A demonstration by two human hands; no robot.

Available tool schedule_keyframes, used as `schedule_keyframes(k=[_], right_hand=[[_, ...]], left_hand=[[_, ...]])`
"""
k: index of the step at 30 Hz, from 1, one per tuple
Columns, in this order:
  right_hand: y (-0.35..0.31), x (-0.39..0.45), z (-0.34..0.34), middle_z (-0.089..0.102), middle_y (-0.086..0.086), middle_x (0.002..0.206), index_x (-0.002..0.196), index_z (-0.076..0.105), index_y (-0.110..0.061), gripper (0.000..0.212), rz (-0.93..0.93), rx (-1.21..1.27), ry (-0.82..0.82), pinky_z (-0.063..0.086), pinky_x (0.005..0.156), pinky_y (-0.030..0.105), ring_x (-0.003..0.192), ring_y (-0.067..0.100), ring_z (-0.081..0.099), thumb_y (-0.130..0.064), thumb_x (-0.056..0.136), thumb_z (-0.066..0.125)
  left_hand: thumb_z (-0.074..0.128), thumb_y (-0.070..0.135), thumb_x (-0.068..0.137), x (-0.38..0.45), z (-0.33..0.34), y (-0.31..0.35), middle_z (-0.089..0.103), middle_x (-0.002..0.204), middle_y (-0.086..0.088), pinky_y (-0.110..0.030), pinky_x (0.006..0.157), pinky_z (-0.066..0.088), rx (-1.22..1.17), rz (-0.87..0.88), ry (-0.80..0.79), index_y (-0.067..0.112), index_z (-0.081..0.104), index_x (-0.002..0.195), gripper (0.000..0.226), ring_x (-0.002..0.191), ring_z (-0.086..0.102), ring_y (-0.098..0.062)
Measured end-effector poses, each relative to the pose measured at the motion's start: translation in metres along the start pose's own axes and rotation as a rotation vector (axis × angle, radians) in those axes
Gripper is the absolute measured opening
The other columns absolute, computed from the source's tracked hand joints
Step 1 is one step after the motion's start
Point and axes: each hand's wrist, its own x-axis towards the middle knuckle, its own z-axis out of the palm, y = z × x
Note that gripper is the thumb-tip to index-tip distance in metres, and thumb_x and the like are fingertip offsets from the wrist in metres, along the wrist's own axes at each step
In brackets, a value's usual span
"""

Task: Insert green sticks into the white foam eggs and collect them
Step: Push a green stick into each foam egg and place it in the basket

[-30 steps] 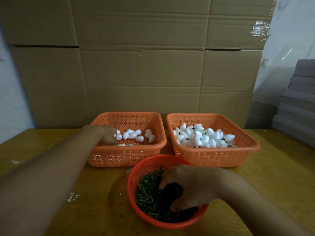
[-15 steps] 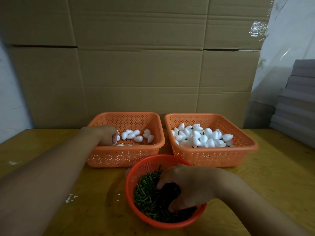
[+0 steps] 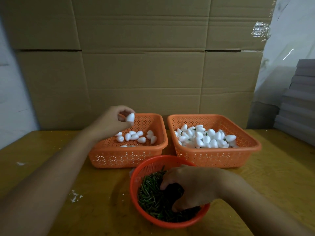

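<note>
My left hand (image 3: 114, 120) is raised over the back left corner of the left orange basket (image 3: 153, 152) and pinches one white foam egg (image 3: 130, 117). Several plain eggs (image 3: 136, 137) lie on that basket's floor. The right orange basket (image 3: 221, 159) holds a heap of eggs with green sticks in them (image 3: 204, 137). In front stands a round red basket (image 3: 148, 166) full of green sticks (image 3: 151, 198). My right hand (image 3: 190, 186) is down in the sticks with its fingers curled; whether it holds a stick is hidden.
The baskets stand on a yellow wooden table (image 3: 51, 167) with white foam crumbs (image 3: 75, 196) on its left part. A wall of cardboard boxes (image 3: 144, 65) rises right behind the baskets. Grey stacked sheets (image 3: 300, 103) sit at the far right.
My left hand has risen out of the left basket with one foam egg pinched in its fingers. My right hand stays in the green sticks.
</note>
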Motion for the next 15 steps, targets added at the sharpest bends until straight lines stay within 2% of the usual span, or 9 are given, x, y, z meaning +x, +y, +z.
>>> schedule_keyframes(k=[2,4,5,9,11,13,15], right_hand=[[0.0,0.001,0.0,0.044,-0.007,0.145,0.141,0.049,-0.038,0.057,0.0,-0.001,0.005,0.041,0.109,0.04,0.134,0.018,0.041,-0.043,0.088,0.07],[0.001,0.002,0.001,0.045,-0.007,0.144,0.14,0.05,-0.036,0.058,-0.001,-0.01,0.015,0.041,0.109,0.04,0.132,0.018,0.043,-0.043,0.087,0.071],[0.001,0.002,0.001,0.046,-0.007,0.143,0.14,0.05,-0.037,0.058,0.0,-0.01,0.015,0.042,0.108,0.04,0.132,0.018,0.043,-0.043,0.087,0.071],[0.002,0.003,0.002,0.046,-0.007,0.143,0.14,0.049,-0.038,0.058,0.004,-0.003,0.01,0.042,0.108,0.041,0.132,0.018,0.043,-0.044,0.086,0.071],[0.003,0.004,0.003,0.045,-0.007,0.143,0.14,0.049,-0.038,0.059,0.004,-0.005,0.011,0.042,0.108,0.042,0.132,0.018,0.042,-0.044,0.086,0.071],[0.003,0.004,0.003,0.046,-0.007,0.143,0.14,0.049,-0.038,0.059,0.003,-0.006,0.013,0.042,0.108,0.042,0.132,0.018,0.043,-0.044,0.086,0.071],[0.004,0.004,0.003,0.046,-0.008,0.143,0.14,0.049,-0.038,0.059,0.003,0.0,0.013,0.043,0.107,0.042,0.131,0.018,0.043,-0.045,0.086,0.071]], left_hand=[[0.078,0.016,0.086,-0.016,0.004,0.018,0.07,0.1,0.019,-0.026,0.076,0.054,-0.109,0.082,0.022,0.037,0.068,0.096,0.026,0.091,0.068,-0.001],[0.078,0.01,0.084,-0.029,0.009,0.033,0.071,0.102,0.013,-0.04,0.077,0.062,-0.173,0.118,0.018,0.036,0.068,0.095,0.029,0.092,0.072,-0.017],[0.078,0.005,0.084,-0.035,0.011,0.039,0.071,0.102,0.01,-0.041,0.079,0.062,-0.203,0.133,0.019,0.035,0.069,0.093,0.033,0.093,0.072,-0.019],[0.074,-0.012,0.08,-0.05,0.017,0.056,0.07,0.106,0.009,-0.03,0.088,0.059,-0.279,0.207,-0.021,0.038,0.069,0.084,0.05,0.104,0.068,-0.011],[0.074,-0.014,0.079,-0.053,0.018,0.061,0.071,0.107,0.009,-0.026,0.088,0.057,-0.302,0.226,-0.028,0.033,0.069,0.084,0.048,0.107,0.067,-0.011],[0.076,-0.011,0.079,-0.055,0.018,0.063,0.072,0.108,0.006,-0.024,0.087,0.056,-0.332,0.226,-0.022,0.028,0.07,0.09,0.041,0.106,0.069,-0.013],[0.079,0.002,0.081,-0.056,0.016,0.065,0.074,0.108,0.001,-0.023,0.081,0.057,-0.392,0.189,-0.049,0.028,0.071,0.099,0.033,0.102,0.071,-0.015]])
